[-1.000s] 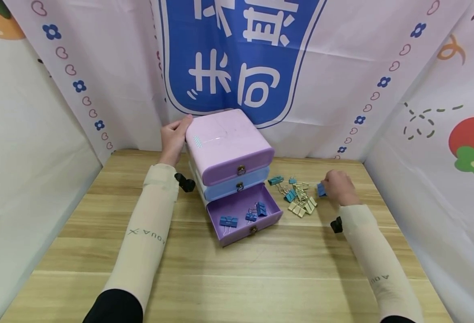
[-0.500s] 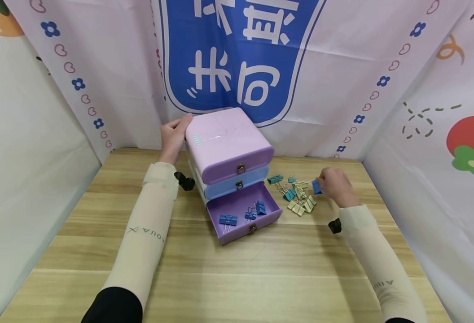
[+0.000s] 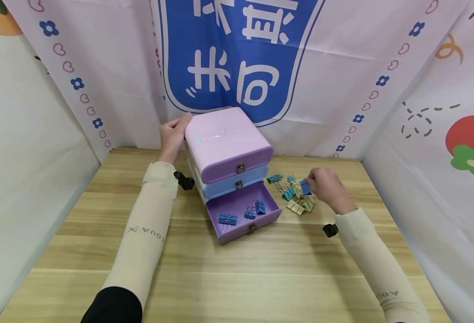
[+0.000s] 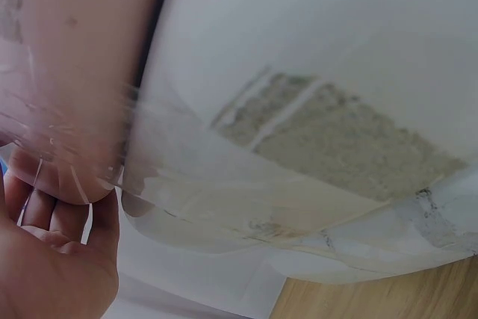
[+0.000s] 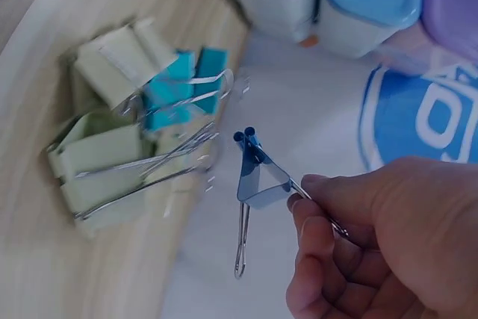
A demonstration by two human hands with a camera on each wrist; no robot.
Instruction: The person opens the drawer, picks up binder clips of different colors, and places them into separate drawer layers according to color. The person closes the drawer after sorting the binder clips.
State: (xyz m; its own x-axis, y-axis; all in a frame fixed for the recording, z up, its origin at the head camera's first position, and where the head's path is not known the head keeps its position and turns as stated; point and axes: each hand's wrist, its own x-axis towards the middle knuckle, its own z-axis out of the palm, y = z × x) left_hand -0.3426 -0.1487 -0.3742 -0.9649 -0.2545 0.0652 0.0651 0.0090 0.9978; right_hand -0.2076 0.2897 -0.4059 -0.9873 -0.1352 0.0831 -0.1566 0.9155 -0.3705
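A small cabinet of stacked drawers [image 3: 229, 137] stands at the back of the table, with its lowest purple drawer [image 3: 239, 236] pulled out. Three blue binder clips [image 3: 227, 219] lie in that drawer. My left hand [image 3: 171, 142] holds the cabinet's back left corner, thumb at the top edge; in the left wrist view its bent fingers [image 4: 67, 218] reach round the far side. My right hand [image 3: 329, 188] pinches another blue binder clip [image 5: 267, 196] by one wire handle, its other handle hanging free. In the head view that clip overlaps the right side of the clip pile.
Pale gold binder clips [image 3: 296, 207] and teal binder clips [image 3: 288, 194] lie heaped right of the open drawer. A printed cloth [image 3: 322, 103] hangs close behind the cabinet, with further cloth walls at both sides of the wooden table [image 3: 229, 287].
My right hand has moved left with the blue binder clip, from beside the pile to over its right part. The left hand and the cabinet have stayed put.
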